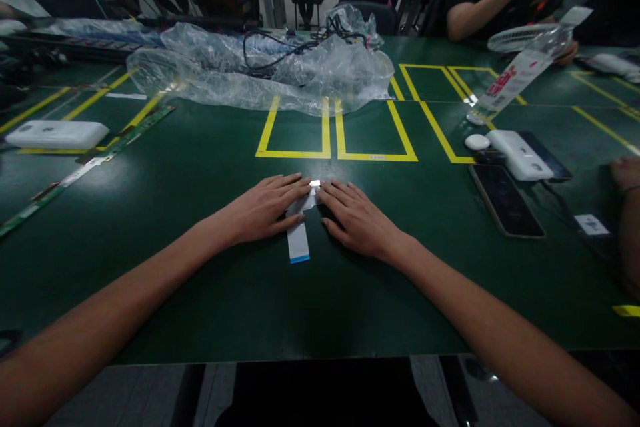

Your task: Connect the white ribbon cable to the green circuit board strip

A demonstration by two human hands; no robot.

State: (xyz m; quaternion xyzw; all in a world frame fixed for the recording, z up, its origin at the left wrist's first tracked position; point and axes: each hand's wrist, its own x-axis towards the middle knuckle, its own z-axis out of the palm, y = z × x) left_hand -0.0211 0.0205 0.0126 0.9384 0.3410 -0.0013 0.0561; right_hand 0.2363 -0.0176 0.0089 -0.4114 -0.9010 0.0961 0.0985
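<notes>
A white flat ribbon cable (299,240) with a blue tip lies on the green table, its free end pointing toward me. My left hand (270,205) rests palm down over its upper left part, the thumb across the white strip and the fingers stretched out. From the other side, my right hand (356,215) lies palm down with its fingers extended, the fingertips at the cable's right end. Between the two sets of fingertips a shiny bit of the cable shows. Much of its upper part is hidden under my hands.
Clear plastic wrap (345,73) with black cords lies behind. At left are a long green circuit strip (125,140) and a white device (57,135). A phone (506,200), another white device (520,155) and a tilted bottle (517,77) sit right, near another person's arm (483,10).
</notes>
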